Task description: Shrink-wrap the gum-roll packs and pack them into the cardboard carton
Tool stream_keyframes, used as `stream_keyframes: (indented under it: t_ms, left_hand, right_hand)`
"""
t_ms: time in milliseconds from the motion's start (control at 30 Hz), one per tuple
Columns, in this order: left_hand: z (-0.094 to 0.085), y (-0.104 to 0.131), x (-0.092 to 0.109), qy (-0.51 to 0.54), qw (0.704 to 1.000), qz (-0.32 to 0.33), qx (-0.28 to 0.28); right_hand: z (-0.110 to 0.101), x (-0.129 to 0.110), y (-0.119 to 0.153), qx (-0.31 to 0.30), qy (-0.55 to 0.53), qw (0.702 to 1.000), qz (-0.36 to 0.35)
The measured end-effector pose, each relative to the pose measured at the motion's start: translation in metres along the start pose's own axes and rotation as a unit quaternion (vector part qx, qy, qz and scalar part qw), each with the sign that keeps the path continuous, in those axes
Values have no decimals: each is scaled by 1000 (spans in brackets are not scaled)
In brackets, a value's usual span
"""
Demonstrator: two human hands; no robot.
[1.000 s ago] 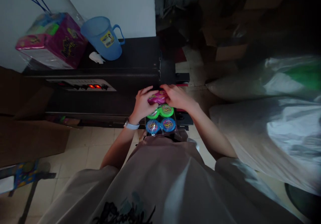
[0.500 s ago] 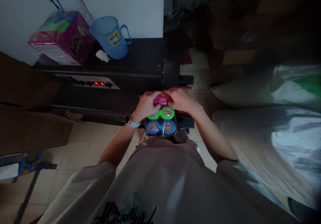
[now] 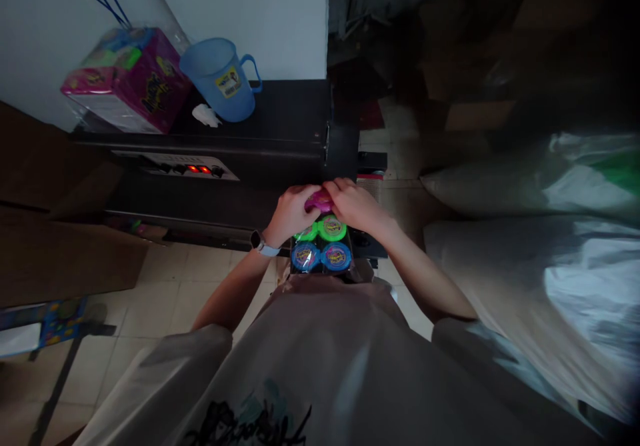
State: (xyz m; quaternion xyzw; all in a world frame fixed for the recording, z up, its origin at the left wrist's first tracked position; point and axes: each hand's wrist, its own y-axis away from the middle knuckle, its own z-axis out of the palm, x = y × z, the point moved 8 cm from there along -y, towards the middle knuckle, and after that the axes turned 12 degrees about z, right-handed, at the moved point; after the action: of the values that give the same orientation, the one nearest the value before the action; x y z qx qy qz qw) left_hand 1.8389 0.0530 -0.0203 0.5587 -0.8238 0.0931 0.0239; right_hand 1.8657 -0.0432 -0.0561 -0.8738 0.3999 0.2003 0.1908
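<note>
A clear-wrapped pack of round candy containers lies at the right end of the black machine, close to my body. Blue rounds show at its near side, green ones in the middle and pink at the far side. My left hand grips the pack's far left part, fingers curled over the pink round. From the right, my right hand bends its fingers over the same far edge, near the left fingertips. The pack's far end is hidden beneath both hands.
The black machine has a panel with lit red switches. On top stand a blue mug, a crumpled white scrap and a wrapped pink box. Cardboard boxes are at left; large sacks fill the right.
My right hand has shifted slightly left and down over the far side of the pack. The left hand keeps its grip. The whole view has moved slightly.
</note>
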Motion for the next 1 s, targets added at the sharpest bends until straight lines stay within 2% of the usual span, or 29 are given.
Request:
stream_keyframes:
  t_ms: [167, 267, 333, 433, 533, 667, 767, 1000]
  left_hand:
    - [1, 1, 1, -3, 999, -20, 33]
    - [0, 2, -5, 16, 1000, -12, 24]
    - [-1, 2, -8, 71, 997, 27, 5]
    - [-4, 6, -11, 188, 978, 89, -29]
    - [-7, 9, -18, 233, 968, 88, -31]
    - [-5, 9, -20, 195, 979, 48, -11]
    - [-5, 7, -19, 169, 985, 26, 10]
    - [-5, 5, -18, 125, 991, 20, 48]
  right_hand:
    - [-4, 7, 1, -5, -64, 998, -7]
    - [-8, 12, 0, -21, -118, 992, -27]
    - [-8, 15, -2, -28, -120, 992, -20]
    - [-6, 15, -4, -35, -101, 994, -9]
    - [-3, 12, -4, -34, -74, 997, -1]
    - [-5, 9, -3, -15, -47, 999, 18]
    - [-8, 7, 0, -7, -79, 997, 7]
    - [-10, 14, 0, -11, -131, 991, -14]
